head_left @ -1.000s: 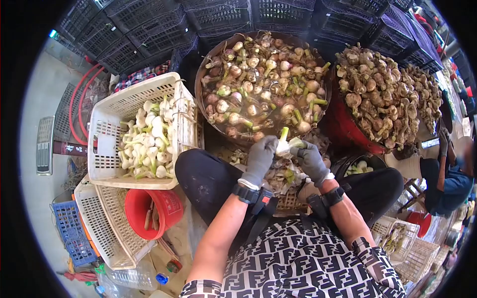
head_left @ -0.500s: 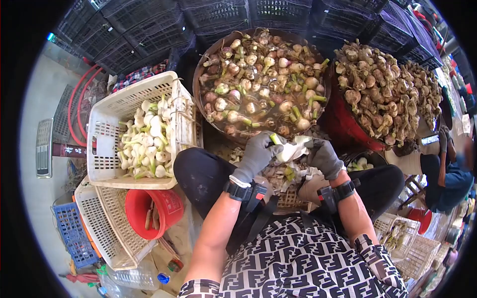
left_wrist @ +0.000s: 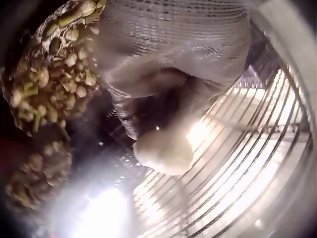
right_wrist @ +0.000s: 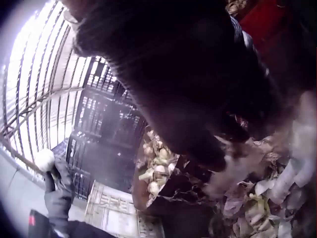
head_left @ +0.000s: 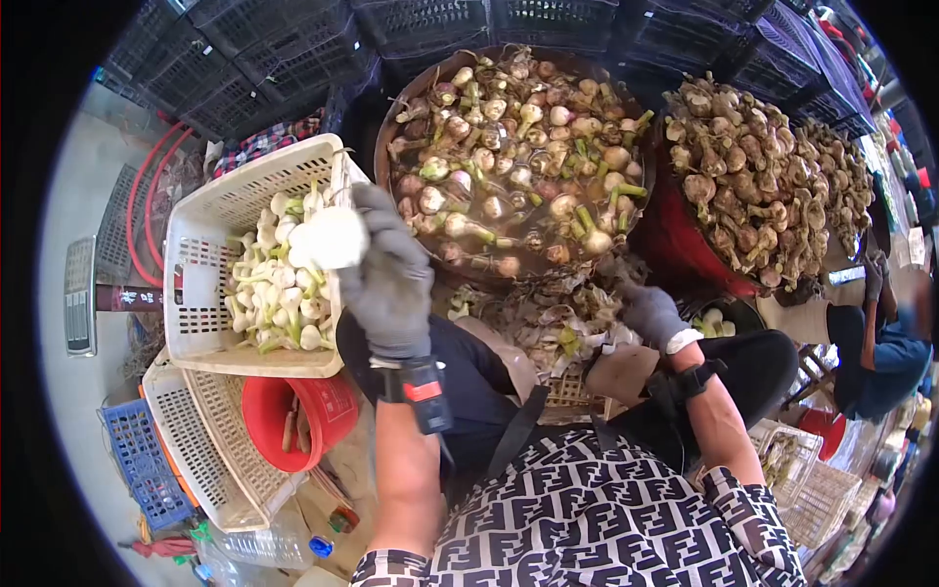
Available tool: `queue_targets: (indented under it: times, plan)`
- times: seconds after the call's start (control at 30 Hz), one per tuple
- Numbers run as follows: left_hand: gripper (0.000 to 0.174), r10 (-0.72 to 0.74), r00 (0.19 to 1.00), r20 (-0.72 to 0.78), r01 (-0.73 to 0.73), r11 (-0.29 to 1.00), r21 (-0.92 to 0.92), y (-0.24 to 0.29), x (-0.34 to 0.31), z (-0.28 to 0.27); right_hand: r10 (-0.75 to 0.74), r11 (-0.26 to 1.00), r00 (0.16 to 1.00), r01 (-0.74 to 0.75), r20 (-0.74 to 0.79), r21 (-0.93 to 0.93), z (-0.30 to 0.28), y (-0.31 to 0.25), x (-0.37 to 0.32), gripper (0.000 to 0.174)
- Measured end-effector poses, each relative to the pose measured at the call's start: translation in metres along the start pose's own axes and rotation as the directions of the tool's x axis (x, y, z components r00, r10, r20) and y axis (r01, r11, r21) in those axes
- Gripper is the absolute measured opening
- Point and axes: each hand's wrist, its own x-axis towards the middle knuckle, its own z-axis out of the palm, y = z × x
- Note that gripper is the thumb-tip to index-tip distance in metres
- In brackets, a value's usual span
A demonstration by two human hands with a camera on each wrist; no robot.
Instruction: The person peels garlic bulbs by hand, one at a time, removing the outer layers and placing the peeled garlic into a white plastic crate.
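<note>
My gloved left hand [head_left: 389, 279] is raised beside the white plastic crate and holds a peeled garlic bulb [head_left: 337, 238]. In the left wrist view the pale bulb [left_wrist: 163, 152] sticks out past the curled grey-gloved fingers. Peeled garlic bulbs [head_left: 284, 284] with short stems fill part of the white crate [head_left: 210, 342]. My gloved right hand [head_left: 653, 315] is low over a heap of garlic skins [head_left: 562, 328] between the knees. In the right wrist view that hand [right_wrist: 188, 89] is dark, its fingers pointing down at the skins [right_wrist: 257, 203].
A round tub [head_left: 386, 181] of garlic in murky water stands ahead. Right of it, unpeeled garlic [head_left: 743, 176] is heaped over a red tub [head_left: 699, 230]. Black crates [head_left: 421, 29] line the back. A red bucket [head_left: 337, 406] stands at left; another person [head_left: 890, 342] sits at right.
My left hand has carried the garlic bulb from the lap leftward to the white crate. My right hand has moved off the bulb and lowered to the skins.
</note>
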Motion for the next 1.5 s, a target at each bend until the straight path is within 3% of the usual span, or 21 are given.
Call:
queue_targets:
  times: [0.13,0.2,0.33,0.4,0.43,0.53,0.57,0.6,0.73,0.8,0.87,0.93,1.0,1.07,1.1,1.2,1.3,1.33,1.43,1.47,1.5]
  plan:
    - [0.056,0.112,0.994,0.012,-0.113,0.99,0.085,0.003,0.001,0.014,-0.147,0.948,0.964,0.201,-0.222,0.246,-0.019,-0.032,0.037,0.027]
    - [0.063,-0.013,1.0,0.011,0.012,0.995,0.099,0.013,0.0,-0.007,-0.28,0.925,0.948,0.308,-0.151,0.221,-0.018,-0.064,0.064,0.029]
    - [0.062,0.017,0.985,-0.174,0.046,0.935,0.351,0.004,-0.003,-0.022,-0.563,0.816,0.826,0.556,0.002,0.159,0.029,-0.115,0.137,0.028]
    - [0.06,0.127,0.931,-0.342,0.036,0.901,0.433,-0.004,-0.006,-0.019,-0.471,0.881,0.878,0.472,0.087,0.007,0.072,-0.122,0.168,0.029]
    - [0.058,0.119,0.938,-0.325,0.051,0.881,0.47,-0.004,-0.007,-0.022,-0.259,0.965,0.95,0.264,0.175,-0.001,0.057,-0.143,0.162,0.026]
    - [0.055,0.102,0.949,-0.298,0.076,0.844,0.531,-0.002,-0.005,-0.032,-0.396,0.915,0.918,0.394,0.004,0.085,0.123,-0.11,0.199,0.037]
    - [0.055,0.077,0.966,-0.246,0.067,0.848,0.526,-0.001,-0.003,-0.037,-0.472,0.817,0.874,0.482,-0.114,0.317,0.107,-0.109,0.191,0.035]
    - [0.054,0.048,0.977,-0.208,0.067,0.857,0.511,-0.001,-0.002,-0.041,-0.458,0.87,0.869,0.481,0.187,-0.11,0.058,-0.133,0.169,0.031]
    - [0.051,0.046,0.973,-0.225,0.096,0.81,0.578,-0.004,-0.001,-0.047,-0.262,0.965,0.946,0.253,0.191,0.068,0.044,-0.103,0.17,0.035]
    - [0.046,0.064,0.922,-0.382,0.255,0.642,0.724,-0.009,-0.004,-0.049,-0.283,0.957,0.951,0.271,0.12,0.107,0.034,-0.08,0.161,0.034]
    - [0.048,0.032,0.931,-0.364,0.294,0.526,0.798,-0.017,-0.007,-0.046,-0.176,0.907,0.984,0.176,-0.037,0.383,0.057,-0.048,0.167,0.027]
    - [0.053,0.053,0.901,-0.43,0.431,-0.205,0.879,-0.025,-0.007,-0.064,-0.036,0.699,0.999,0.043,-0.024,0.714,0.023,-0.055,0.123,0.025]
    - [0.057,0.078,0.896,-0.436,0.439,-0.294,0.849,-0.035,-0.019,-0.094,0.001,0.578,0.999,0.031,-0.039,0.815,0.002,-0.06,0.089,0.024]
    - [0.056,-0.058,0.996,-0.067,-0.014,-0.849,0.528,-0.047,-0.028,-0.11,0.035,0.441,0.999,0.02,-0.04,0.897,-0.003,-0.059,0.071,0.024]
    - [0.056,-0.036,0.976,-0.216,0.108,-0.779,0.618,-0.055,-0.034,-0.112,0.007,0.399,0.996,0.077,-0.087,0.913,-0.003,-0.058,0.062,0.02]
    - [0.056,-0.085,0.958,-0.274,0.11,-0.772,0.626,-0.061,-0.046,-0.124,0.01,0.365,0.997,0.069,-0.079,0.928,-0.005,-0.057,0.039,0.019]
    - [0.051,-0.165,0.958,-0.235,0.037,-0.739,0.673,-0.061,-0.046,-0.125,0.014,0.099,1.0,0.0,-0.001,0.995,0.005,-0.048,0.031,0.019]
    - [0.049,-0.198,0.951,-0.237,0.016,-0.736,0.677,-0.061,-0.045,-0.121,0.019,0.101,1.0,-0.007,0.005,0.995,0.006,-0.045,0.027,0.019]
    - [0.05,-0.213,0.954,-0.209,-0.005,-0.712,0.702,-0.062,-0.046,-0.117,-0.266,0.614,0.879,0.471,-0.396,0.633,0.005,-0.038,0.021,0.013]
    - [0.052,-0.218,0.957,-0.19,-0.024,-0.714,0.7,-0.062,-0.047,-0.115,-0.263,0.615,0.882,0.466,-0.391,0.636,0.005,-0.038,0.019,0.013]
    - [0.051,-0.23,0.961,-0.154,-0.059,-0.716,0.696,-0.061,-0.047,-0.116,-0.163,0.373,0.951,0.307,-0.264,0.875,-0.004,-0.047,0.014,0.012]
